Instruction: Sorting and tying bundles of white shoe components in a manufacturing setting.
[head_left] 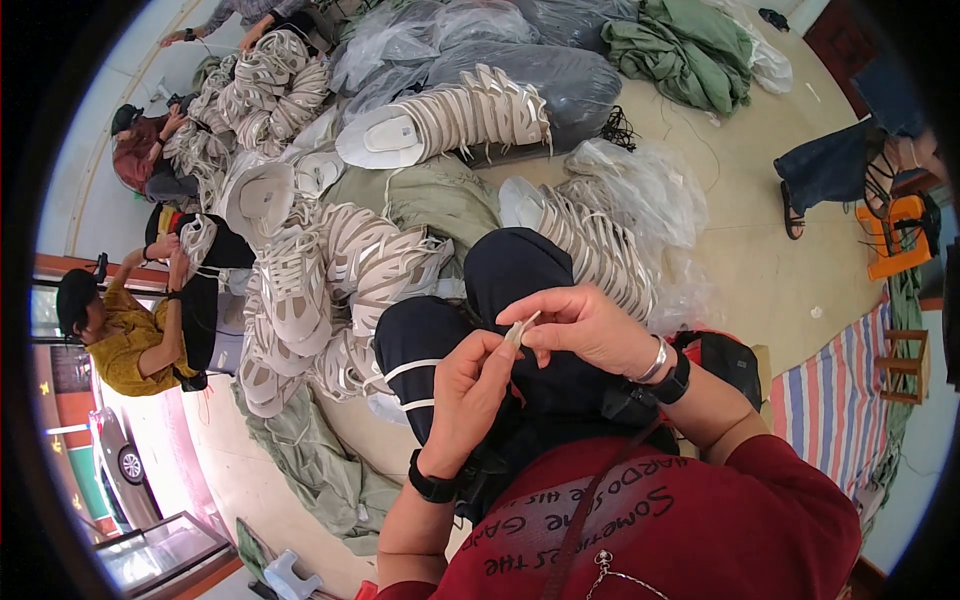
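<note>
My left hand (468, 390) and my right hand (580, 325) meet above my lap, over dark trousers with white stripes (420, 345). Both pinch a small pale strip (520, 330), thin and cream coloured, between fingertips. My left wrist carries a black band, my right wrist a silver bangle and a black watch. Stacks of beige shoe uppers (330, 270) lie just beyond my knees on the floor.
More nested beige uppers (460, 115) rest on grey plastic sacks (560, 75) farther off. Green cloth (690, 45) lies at the back. A person in a yellow top (130, 335) and others work at the left. An orange stool (900, 235) and striped mat (830, 390) are right.
</note>
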